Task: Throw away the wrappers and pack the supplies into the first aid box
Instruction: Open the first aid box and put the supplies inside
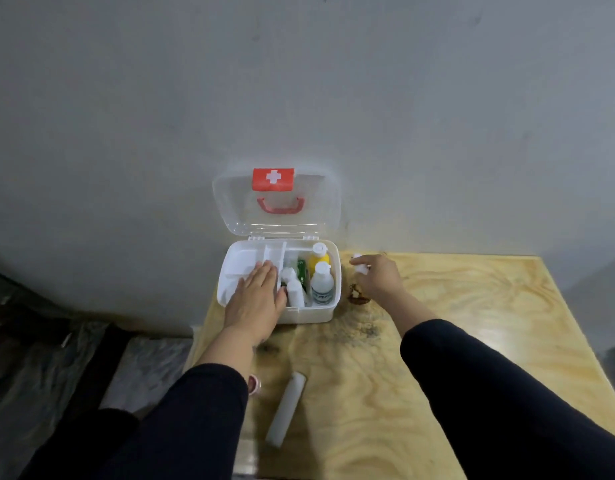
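The white first aid box (pixel 309 315) stands open at the table's far left, its clear lid (pixel 229 209) with a red cross and red handle leaning on the wall. Inside stand a yellow bottle (pixel 319 258), a white bottle (pixel 322 285), a green item (pixel 301 271) and a small white bottle (pixel 294 292). My left hand (pixel 255 294) lies flat, fingers spread, on the white inner tray (pixel 236 263). Right of the box, my right hand (pixel 378 277) pinches a small white item (pixel 360 267). A long white packet (pixel 287 408) lies near me.
The pale wooden table (pixel 472 341) has dark stains and a small brown object (pixel 356 294) right of the box. A small red-and-white thing (pixel 254 384) peeks out beside my left sleeve. A grey wall rises right behind the box. The floor lies to the left.
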Demonstrator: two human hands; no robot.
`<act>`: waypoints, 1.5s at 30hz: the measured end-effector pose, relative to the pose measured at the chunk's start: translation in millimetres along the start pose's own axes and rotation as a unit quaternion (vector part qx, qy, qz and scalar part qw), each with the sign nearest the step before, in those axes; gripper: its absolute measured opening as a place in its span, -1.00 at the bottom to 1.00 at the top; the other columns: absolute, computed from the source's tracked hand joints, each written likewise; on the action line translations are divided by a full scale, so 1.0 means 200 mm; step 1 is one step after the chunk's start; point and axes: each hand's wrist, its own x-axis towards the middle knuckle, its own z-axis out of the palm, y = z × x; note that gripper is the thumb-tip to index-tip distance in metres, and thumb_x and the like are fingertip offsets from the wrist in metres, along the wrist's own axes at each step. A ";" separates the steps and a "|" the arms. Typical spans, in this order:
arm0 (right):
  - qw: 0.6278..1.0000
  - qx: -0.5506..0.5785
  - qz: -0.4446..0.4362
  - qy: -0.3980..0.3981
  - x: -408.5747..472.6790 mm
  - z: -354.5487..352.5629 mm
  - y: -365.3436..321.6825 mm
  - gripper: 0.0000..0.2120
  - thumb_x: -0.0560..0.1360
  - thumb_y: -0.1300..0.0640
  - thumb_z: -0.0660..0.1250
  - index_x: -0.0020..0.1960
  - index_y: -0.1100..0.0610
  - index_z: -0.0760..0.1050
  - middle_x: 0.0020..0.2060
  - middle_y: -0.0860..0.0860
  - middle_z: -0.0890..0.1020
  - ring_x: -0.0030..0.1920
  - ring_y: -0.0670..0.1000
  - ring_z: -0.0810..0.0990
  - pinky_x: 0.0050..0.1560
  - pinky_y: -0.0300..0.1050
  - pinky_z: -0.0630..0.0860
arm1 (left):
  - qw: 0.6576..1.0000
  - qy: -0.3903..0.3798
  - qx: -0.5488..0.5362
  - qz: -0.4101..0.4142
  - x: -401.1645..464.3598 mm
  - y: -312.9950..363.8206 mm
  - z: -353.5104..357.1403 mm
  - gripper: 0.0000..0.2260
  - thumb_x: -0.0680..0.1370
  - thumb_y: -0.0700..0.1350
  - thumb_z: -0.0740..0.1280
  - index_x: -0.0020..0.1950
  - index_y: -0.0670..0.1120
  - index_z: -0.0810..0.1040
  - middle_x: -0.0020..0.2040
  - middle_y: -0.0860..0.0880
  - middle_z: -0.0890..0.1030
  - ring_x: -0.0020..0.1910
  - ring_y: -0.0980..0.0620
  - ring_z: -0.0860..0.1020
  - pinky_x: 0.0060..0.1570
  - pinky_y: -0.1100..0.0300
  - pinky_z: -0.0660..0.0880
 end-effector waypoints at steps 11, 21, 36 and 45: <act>0.995 0.007 0.091 0.044 -0.64 0.17 -0.12 -0.74 0.48 0.18 0.31 0.15 0.15 0.61 0.22 0.08 0.62 0.22 0.06 0.58 0.23 -0.16 0.44 | 0.989 -0.032 0.092 0.108 -0.09 -0.22 -0.09 -0.47 0.68 0.09 -0.08 0.61 -0.11 -0.04 0.63 -0.05 -0.08 0.61 -0.01 -0.10 0.55 -0.09 -0.13; 0.981 0.017 0.167 0.097 -0.98 0.63 -0.25 -0.54 0.40 0.02 0.42 0.26 0.09 0.50 0.21 0.07 0.44 0.13 0.11 0.56 0.14 -0.12 0.46 | 0.976 -0.039 0.112 0.184 -0.14 -0.37 -0.06 -0.48 0.69 0.02 -0.06 0.61 -0.13 -0.06 0.63 -0.05 -0.09 0.61 0.00 -0.11 0.57 -0.06 -0.15; 0.972 0.175 0.065 0.146 -0.88 0.30 -0.51 -0.58 0.34 0.26 0.51 0.18 0.09 0.58 0.15 0.05 0.50 0.03 0.03 0.58 0.07 -0.11 0.55 | 0.980 -0.014 0.055 0.191 -0.12 -0.39 -0.09 -0.50 0.68 0.07 -0.02 0.58 -0.11 0.11 0.63 -0.07 -0.02 0.61 -0.04 -0.06 0.57 -0.02 -0.09; 0.986 0.075 0.005 0.149 -0.53 0.14 -0.78 -0.57 0.39 0.20 0.45 0.25 0.09 0.53 0.23 0.04 0.48 0.22 0.03 0.51 0.14 -0.27 0.36 | 0.992 -0.030 0.019 0.120 0.01 -0.42 -0.18 -0.19 0.59 0.24 0.14 0.59 -0.21 -0.16 0.61 -0.14 -0.22 0.60 -0.08 -0.20 0.57 0.04 -0.14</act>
